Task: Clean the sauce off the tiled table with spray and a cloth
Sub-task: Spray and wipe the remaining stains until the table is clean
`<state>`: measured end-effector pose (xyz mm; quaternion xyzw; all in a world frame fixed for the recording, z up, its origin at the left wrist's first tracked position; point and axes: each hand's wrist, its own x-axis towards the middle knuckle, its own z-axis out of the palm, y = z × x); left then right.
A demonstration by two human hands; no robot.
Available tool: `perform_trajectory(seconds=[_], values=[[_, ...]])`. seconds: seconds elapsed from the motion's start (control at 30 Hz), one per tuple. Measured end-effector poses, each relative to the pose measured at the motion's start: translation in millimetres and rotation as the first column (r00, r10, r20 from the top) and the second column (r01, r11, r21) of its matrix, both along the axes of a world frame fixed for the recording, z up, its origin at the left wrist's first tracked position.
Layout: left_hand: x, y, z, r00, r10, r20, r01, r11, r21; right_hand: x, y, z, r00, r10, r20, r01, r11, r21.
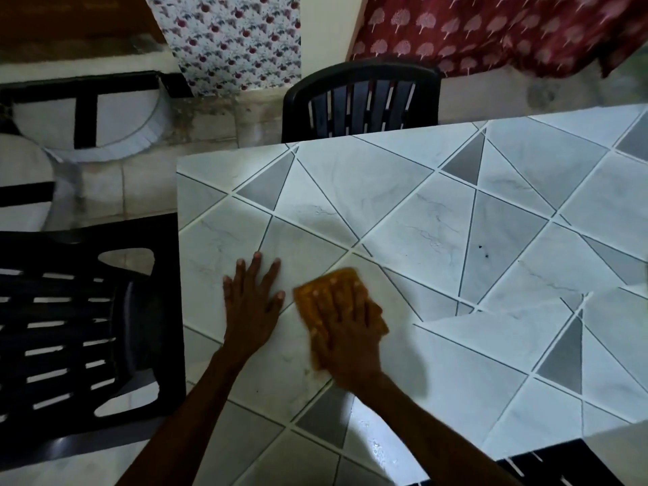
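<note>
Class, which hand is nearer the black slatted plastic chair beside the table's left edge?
Left. The left hand lies flat nearer the black chair; the right hand, on the orange cloth, is farther.

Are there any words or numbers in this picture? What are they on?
None: no words, numbers or signs can be read anywhere.
The white hanging fabric shows only flowers, the red hanging fabric only tree shapes, the tiled table only lines and triangles, and the orange cloth looks plain.
</note>
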<state>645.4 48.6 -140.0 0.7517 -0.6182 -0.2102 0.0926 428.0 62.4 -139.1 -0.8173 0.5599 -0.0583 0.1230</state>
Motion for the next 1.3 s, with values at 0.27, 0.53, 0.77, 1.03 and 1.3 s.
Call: perform_trajectory(seconds=[0.27, 0.53, 0.77, 1.03, 1.3], values=[[1.1, 1.7, -11.5, 0.999, 0.001, 0.046, 0.000, 1.000, -0.012, -28.6, -109.5, -11.2, 0.993, -0.118, -0.024, 0.119, 0.993, 0.012], [1.1, 3.1, -11.9, 0.995, -0.010, 0.101, 0.012, 1.000, -0.018, -61.2, 26.3, 0.9, 0.987, -0.154, -0.050, 0.157, 0.987, 0.040], [-3.4, -0.7, -10.3, 0.996, 0.016, 0.088, -0.013, 0.999, -0.039, -2.8, -73.9, -0.8, 0.988, 0.154, 0.016, -0.154, 0.986, 0.069], [-62.7, -26.6, -4.8, 0.998, 0.009, 0.066, 0.000, 0.991, -0.136, -116.4, -213.8, 25.5, 0.938, -0.252, -0.239, 0.294, 0.942, 0.160], [-73.0, -28.3, -14.8, 0.998, 0.028, 0.050, -0.027, 0.999, -0.025, -166.7, -74.8, 6.5, 0.850, -0.496, -0.176, 0.523, 0.835, 0.170]])
